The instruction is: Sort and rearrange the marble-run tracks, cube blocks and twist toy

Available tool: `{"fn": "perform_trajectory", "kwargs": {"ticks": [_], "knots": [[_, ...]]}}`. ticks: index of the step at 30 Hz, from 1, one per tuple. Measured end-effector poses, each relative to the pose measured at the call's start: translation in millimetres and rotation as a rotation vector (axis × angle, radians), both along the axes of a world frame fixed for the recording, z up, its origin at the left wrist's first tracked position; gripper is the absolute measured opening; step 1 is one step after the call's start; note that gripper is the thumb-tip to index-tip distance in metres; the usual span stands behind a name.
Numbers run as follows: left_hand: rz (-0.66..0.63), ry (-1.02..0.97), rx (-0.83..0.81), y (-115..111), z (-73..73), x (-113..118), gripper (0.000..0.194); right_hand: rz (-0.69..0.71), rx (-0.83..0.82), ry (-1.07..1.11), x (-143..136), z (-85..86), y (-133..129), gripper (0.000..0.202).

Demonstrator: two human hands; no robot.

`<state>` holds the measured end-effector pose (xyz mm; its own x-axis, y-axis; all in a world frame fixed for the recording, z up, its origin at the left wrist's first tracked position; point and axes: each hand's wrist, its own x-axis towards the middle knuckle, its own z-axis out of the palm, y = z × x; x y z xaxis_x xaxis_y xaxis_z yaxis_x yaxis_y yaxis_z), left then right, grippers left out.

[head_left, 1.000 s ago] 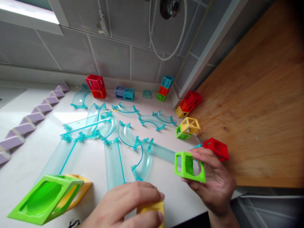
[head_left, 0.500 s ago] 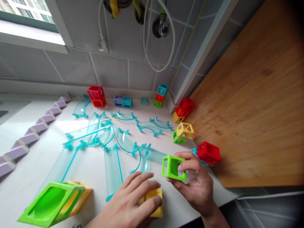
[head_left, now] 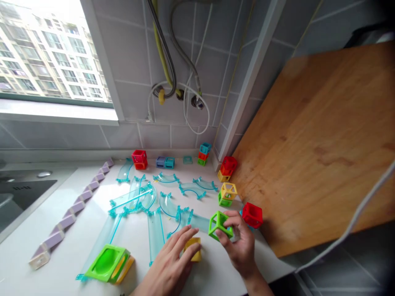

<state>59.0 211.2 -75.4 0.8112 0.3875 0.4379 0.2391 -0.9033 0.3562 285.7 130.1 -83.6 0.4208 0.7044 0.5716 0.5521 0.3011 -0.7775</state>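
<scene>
My right hand (head_left: pixel 241 242) holds a lime-green open-frame cube block (head_left: pixel 219 225) between thumb and fingers, raised above the counter and tilted. Just left of it, my left hand (head_left: pixel 173 260) rests over a yellow cube block (head_left: pixel 196 249), with thumb and forefinger around it and the other fingers stretched forward. The hand covers much of that yellow block. Beyond the fingers lie clear teal track pieces, among them a straight one (head_left: pixel 156 230) and a curved one (head_left: pixel 168 205). A green block with a round hollow (head_left: pixel 106 263) sits on a yellow one at lower left.
Along the wall stand red blocks (head_left: pixel 139 159), purple and blue blocks, and a three-block stack (head_left: pixel 203 154). More stacks line the wooden board (head_left: pixel 321 144) at right. A zigzag lilac strip (head_left: pixel 72 217) crosses the counter near the sink (head_left: pixel 27 197). A white cable hangs at right.
The view has tilted up, showing more window and wall. The green cube has turned in my right hand, so an edge now faces me. My left hand stays over the yellow block.
</scene>
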Motion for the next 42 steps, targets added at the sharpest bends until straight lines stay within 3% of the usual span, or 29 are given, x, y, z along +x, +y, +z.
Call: {"fn": "perform_trajectory", "kwargs": {"ticks": [7,14,22,26,29,32,36,42], "knots": [[-0.08,-0.043,0.084,-6.5,-2.6,-2.5,0.053,0.001,0.015,-0.076,-4.8,3.6,3.3,0.024],[-0.037,-0.158,0.239,-14.3,5.3,-13.1,0.042,0.026,0.016,-0.085,-5.3,-1.6,6.7,0.032],[0.224,-0.325,0.241,-64.7,13.8,-87.7,0.046,-0.034,0.048,-0.078,-6.1,-0.8,-0.6,0.037],[0.415,-0.444,0.163,-76.9,14.7,-125.2,0.041,-0.062,0.052,-0.018,-7.3,-0.5,-3.0,0.04],[0.583,-0.498,0.09,-73.2,8.1,-144.9,0.034,-0.075,0.039,0.001,-6.1,-4.3,-2.5,0.043],[0.685,-0.476,-0.021,-60.5,-2.5,-154.5,0.045,-0.081,0.029,0.017,-2.8,-10.3,-0.4,0.044],[0.67,-0.408,-0.179,-34.9,-10.0,-148.6,0.066,-0.083,0.033,0.038,2.6,-17.7,2.6,0.044],[0.649,-0.454,-0.337,-2.2,-1.0,-120.0,0.076,-0.121,0.039,0.068,2.8,-12.9,0.8,0.048]]}}
